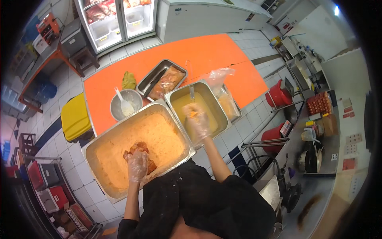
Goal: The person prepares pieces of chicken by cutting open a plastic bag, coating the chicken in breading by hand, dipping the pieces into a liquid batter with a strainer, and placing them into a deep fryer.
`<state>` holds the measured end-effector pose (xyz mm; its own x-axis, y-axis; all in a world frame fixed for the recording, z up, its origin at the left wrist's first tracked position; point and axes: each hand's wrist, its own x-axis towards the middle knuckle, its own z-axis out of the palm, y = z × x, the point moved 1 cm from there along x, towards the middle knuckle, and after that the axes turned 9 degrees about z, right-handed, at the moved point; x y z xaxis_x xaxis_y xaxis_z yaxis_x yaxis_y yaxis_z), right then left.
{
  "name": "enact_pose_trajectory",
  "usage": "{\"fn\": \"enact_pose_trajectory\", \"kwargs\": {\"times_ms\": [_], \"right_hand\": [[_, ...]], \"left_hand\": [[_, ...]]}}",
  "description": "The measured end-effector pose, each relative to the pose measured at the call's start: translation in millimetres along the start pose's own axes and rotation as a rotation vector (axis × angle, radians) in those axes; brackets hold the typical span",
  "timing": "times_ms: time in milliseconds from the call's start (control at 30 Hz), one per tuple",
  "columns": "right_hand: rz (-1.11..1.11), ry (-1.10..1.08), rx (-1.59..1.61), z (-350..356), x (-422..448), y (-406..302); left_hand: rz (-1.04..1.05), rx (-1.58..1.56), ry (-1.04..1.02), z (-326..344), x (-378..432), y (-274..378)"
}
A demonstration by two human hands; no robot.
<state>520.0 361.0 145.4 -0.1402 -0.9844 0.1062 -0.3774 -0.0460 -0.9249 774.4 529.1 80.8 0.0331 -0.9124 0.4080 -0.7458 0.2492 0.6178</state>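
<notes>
My left hand [138, 165], in a clear plastic glove, grips dark red marinated meat [139, 147] at the near side of a large steel pan [91, 162]. Orange-tinted flour [162, 128] covers that pan's bottom, and meat shows on both sides of the hand. My right hand [199, 124], also gloved, is above a smaller deep steel pan [222, 128] of cloudy yellow liquid [206, 104]. Orange clumps [193, 114] cling at its curled fingers; whether it holds a piece is unclear. A ladle [191, 86] with a hooked handle stands in the liquid.
On the orange table [209, 50] are a metal bowl [135, 97] with a white scoop [123, 101], a steel tray [162, 64] with bagged meat [168, 82], a yellow-green cloth [129, 80] and a bagged orange product [228, 104]. A yellow-lidded bin [74, 118] stands left.
</notes>
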Motion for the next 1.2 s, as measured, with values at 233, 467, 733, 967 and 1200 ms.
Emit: {"fn": "enact_pose_trajectory", "kwargs": {"times_ms": [233,467,733,967,1200], "right_hand": [[0.031,0.37,-1.185,-158.9,105.6,74.7],[0.164,0.174,-0.761,-184.0,110.0,113.3],[0.008,0.263,-0.489,-233.2,120.7,172.5],[-0.415,0.219,-0.589,-256.9,111.3,32.6],[-0.427,-0.022,-0.395,-173.9,40.5,-67.3]], "left_hand": [[-0.199,0.114,-0.13,22.7,55.8,34.8],[-0.123,-0.161,-0.235,86.8,93.0,77.4],[-0.081,-0.213,-0.33,127.5,105.2,109.8],[0.073,-0.189,-0.256,122.4,135.0,104.3],[-0.152,-0.636,-0.173,110.6,150.6,119.3]]}}
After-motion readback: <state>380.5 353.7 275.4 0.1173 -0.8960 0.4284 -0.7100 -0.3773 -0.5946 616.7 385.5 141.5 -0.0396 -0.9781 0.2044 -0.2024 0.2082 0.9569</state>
